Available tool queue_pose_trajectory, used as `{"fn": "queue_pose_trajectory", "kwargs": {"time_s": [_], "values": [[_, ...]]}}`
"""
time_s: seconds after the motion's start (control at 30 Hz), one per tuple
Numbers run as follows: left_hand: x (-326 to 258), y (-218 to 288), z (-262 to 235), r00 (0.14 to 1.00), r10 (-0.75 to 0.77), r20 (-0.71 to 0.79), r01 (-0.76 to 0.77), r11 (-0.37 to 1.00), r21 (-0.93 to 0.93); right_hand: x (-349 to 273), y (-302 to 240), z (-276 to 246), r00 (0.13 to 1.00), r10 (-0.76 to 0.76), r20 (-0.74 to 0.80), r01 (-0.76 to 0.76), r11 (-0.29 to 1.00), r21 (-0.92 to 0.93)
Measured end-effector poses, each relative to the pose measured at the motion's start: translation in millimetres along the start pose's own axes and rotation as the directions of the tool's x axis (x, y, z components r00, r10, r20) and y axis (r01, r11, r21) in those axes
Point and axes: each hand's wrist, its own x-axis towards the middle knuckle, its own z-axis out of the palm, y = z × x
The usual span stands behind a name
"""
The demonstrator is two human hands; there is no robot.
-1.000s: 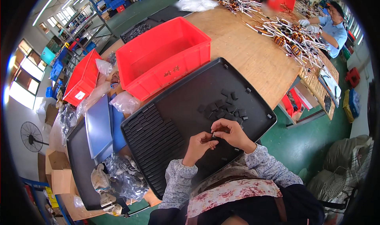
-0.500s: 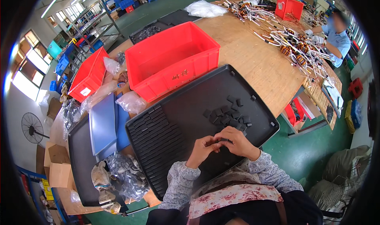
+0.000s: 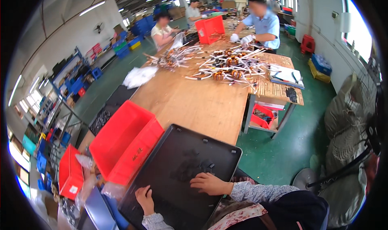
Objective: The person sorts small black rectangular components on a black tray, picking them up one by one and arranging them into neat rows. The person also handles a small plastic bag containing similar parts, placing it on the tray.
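Black pieces point(image 3: 188, 169) lie loose in one pile near the middle of a black tray point(image 3: 176, 143), which rests on the near end of the wooden surface point(image 3: 190, 104). My right hand point(image 3: 210, 184) is palm down with its fingers reaching to the near edge of the pile; whether they pinch a piece I cannot tell. My left hand point(image 3: 145, 199) is well apart from it, over the tray's left part, thumb and forefinger curled close together; I cannot tell whether anything sits between them.

Progress: judging by the pile, part of the work is left. The tray's lower left part runs out of view, so I cannot judge how much is done there.

Counts: one pile, its pieces too dark and overlapped for me to number; one tray beneath my hands; two red bins to its left, a large bin point(image 3: 131, 165) and a smaller bin point(image 3: 70, 175); one red bin point(image 3: 210, 31) toward the far end; one white plastic bundle point(image 3: 139, 77); three co-workers clearly seen, one in blue point(image 3: 264, 27); copper coils point(image 3: 232, 62) too tangled to count.
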Motion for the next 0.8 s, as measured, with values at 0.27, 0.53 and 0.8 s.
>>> {"fn": "queue_pose_trajectory", "kwargs": {"time_s": [0.27, 0.53, 0.8], "values": [[-16, 15, -4, 0.997, -0.074, 0.006, 0.074, 0.997, -0.011, -1, 7, 10, 0.999, -0.024, -0.045, 0.027, 0.997, 0.072], [-35, 73, -12, 0.953, 0.283, -0.104, -0.269, 0.954, 0.132, 2, 6, 7, 0.974, 0.085, -0.209, -0.036, 0.973, 0.227], [-67, 154, 46, 0.951, 0.162, 0.263, -0.055, 0.927, -0.371, -4, 6, 12, 0.950, 0.146, -0.277, -0.081, 0.969, 0.232]]}}
